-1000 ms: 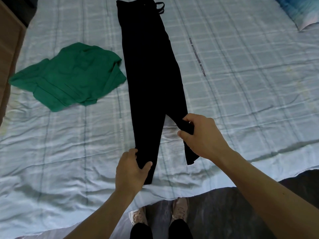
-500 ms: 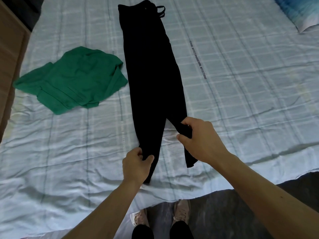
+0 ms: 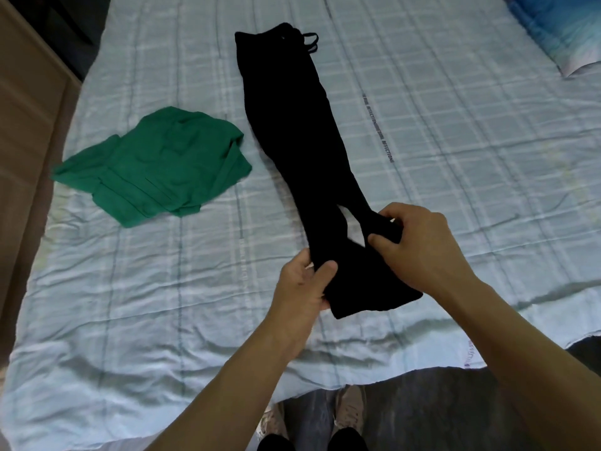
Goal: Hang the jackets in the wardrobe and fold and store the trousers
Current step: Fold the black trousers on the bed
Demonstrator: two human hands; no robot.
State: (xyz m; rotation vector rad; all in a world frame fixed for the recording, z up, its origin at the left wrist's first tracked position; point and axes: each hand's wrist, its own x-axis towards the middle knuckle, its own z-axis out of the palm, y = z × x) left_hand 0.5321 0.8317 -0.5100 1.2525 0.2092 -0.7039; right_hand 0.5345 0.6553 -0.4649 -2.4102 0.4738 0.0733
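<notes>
The left hand [image 3: 300, 288] had its thumb laid over the near end of one leg of the black trousers [image 3: 292, 125], with the other fingers curled beneath, so the cloth was pinched between them. The right hand [image 3: 419, 245] grasped the other leg just to the right, thumb underneath and fingers folded over the top, bunching the fabric. Between the two grips the legs parted in a narrow slit, and the near cuffs hung past the hands toward the near edge of the bed.

From the hands the trousers ran away lengthwise across the bed, folded in a long strip, with the waistband at the far end and a thin black loop [image 3: 310, 42] poking out at its right corner. They lay flat on the bedsheet [image 3: 455, 157] except where the hands lifted them.

To the left of the trousers, near but apart, lay a crumpled green garment [image 3: 156, 167].

A line of small dark print [image 3: 377, 128] ran along the sheet to the right of the trousers; the word "AFFECTION" could be read in it twice, the rest too small to tell.

The sheet was pale blue with a checked pattern of lighter bands, and wrinkled toward its near edge. A blue pillow [image 3: 559, 27] sat at the far right corner. A wooden panel [image 3: 26, 125] stood along the left side. Beyond the near edge was dark floor [image 3: 422, 411], where the person's shoes [image 3: 349, 406] showed.
</notes>
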